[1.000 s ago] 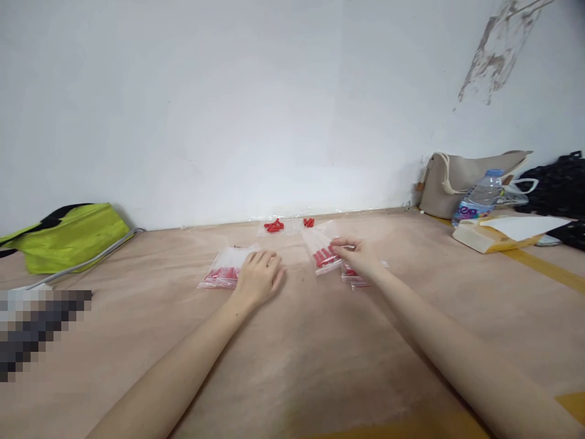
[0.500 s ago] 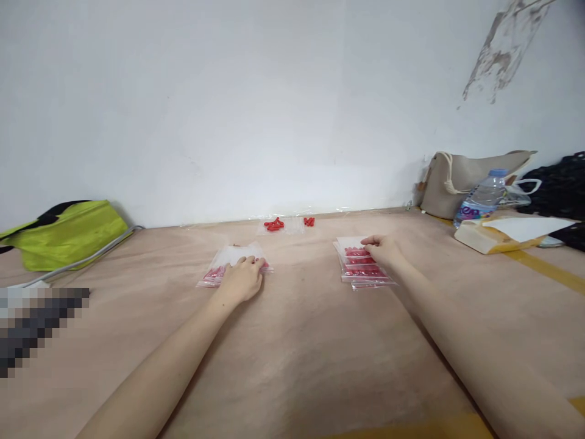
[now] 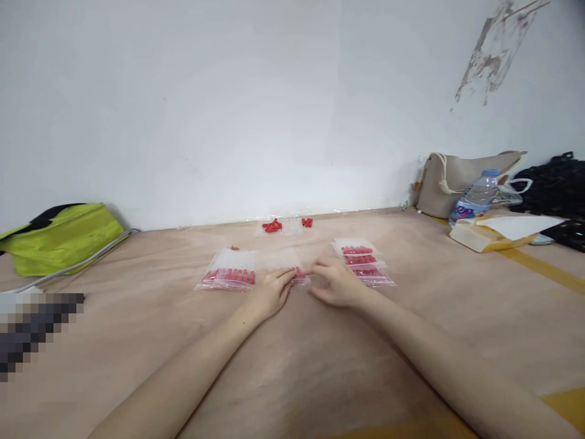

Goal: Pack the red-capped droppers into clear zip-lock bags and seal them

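Note:
Under the fingers of my left hand (image 3: 273,291) lies a clear zip bag (image 3: 281,259) with small red pieces inside, flat on the table. The hand rests on it with fingers stretched out. Close by on the right, my right hand (image 3: 333,283) has its thumb and fingers apart at the bag's right edge. To the left are overlapping zip bags (image 3: 228,277) holding a row of red pieces. Beyond my right hand is a layered stack of similar bags (image 3: 361,259), partly covered by that hand.
Loose red pieces (image 3: 273,225) lie on clear plastic by the wall, with a smaller red group (image 3: 307,223) beside them. A yellow-green bag (image 3: 68,238) and grey cable are left. At right stand a beige bag (image 3: 461,183), a water bottle (image 3: 470,198) and an open packet (image 3: 484,235).
My left hand has moved right, and one bag now lies under it, apart from the left pile. My right hand has left the right stack and come left beside this bag.

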`<state>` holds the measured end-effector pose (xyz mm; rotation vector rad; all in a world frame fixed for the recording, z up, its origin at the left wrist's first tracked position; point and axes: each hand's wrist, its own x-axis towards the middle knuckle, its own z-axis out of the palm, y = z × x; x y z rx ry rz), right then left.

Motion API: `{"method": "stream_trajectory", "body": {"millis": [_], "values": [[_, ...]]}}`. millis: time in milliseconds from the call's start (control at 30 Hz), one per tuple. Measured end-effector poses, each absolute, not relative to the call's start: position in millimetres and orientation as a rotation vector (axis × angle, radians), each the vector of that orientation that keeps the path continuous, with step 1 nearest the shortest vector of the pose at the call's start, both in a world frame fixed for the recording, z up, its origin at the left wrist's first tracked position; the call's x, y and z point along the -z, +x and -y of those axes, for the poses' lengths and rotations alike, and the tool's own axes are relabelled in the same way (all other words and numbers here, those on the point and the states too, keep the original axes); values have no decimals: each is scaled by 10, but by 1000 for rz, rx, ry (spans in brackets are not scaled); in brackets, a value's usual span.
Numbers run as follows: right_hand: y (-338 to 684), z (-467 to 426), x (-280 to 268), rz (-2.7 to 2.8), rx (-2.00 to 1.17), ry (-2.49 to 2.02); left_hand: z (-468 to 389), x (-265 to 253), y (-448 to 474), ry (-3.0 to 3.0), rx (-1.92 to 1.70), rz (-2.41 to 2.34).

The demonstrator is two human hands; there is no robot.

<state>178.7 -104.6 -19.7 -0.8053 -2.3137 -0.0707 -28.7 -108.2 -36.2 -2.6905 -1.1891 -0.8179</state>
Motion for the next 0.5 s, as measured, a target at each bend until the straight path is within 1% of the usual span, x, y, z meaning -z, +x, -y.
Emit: {"method": "stream_trajectory", "body": {"millis": [100,300,400,500], "values": [[1795,1116,293,2407,183,-798,1100,401,-225,-2825,940,1062],[1860,1089,415,2414,402,-833,1084,319,-425,-2895,856,984],[1836,1085,435,2387,387,-867,1057,312,-547,-2835,790,864],[1799,1090,442,2297,248,-906,1042,329,-586,-2695,769,740]]}}
